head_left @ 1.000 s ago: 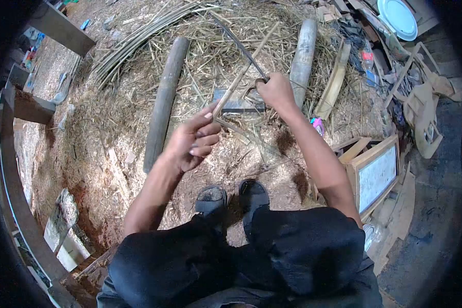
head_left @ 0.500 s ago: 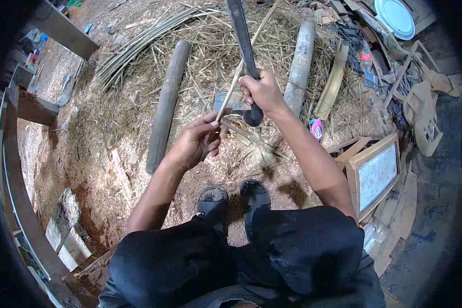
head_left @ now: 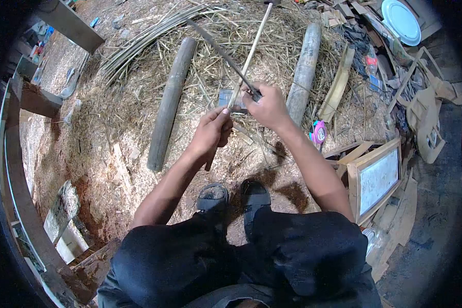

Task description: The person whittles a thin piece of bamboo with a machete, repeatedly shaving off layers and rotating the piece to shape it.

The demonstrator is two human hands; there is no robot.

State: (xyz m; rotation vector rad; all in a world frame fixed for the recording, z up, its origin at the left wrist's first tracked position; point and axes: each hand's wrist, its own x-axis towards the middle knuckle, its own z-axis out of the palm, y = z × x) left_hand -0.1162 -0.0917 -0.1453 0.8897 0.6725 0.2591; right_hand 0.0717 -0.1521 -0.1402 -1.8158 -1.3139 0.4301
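Over the shavings-strewn floor (head_left: 105,123), two hands working close together. Left hand (head_left: 209,132): grip closed, thumb and fingers pinching the lower part of a pale strip (head_left: 252,50), which slants up and away, far end near top of view. Right hand (head_left: 268,107): grip wrapped tight around the near end of a long dark blade (head_left: 216,47) pointing up-left. Blade crosses strip just above the hands; can't tell if touching. Left pole (head_left: 172,105) and right pole (head_left: 305,72) lie either side. Pink tape measure (head_left: 318,132) beside right forearm, wooden frame (head_left: 352,187) nearer, bundle of thin strips (head_left: 143,45) up-left.
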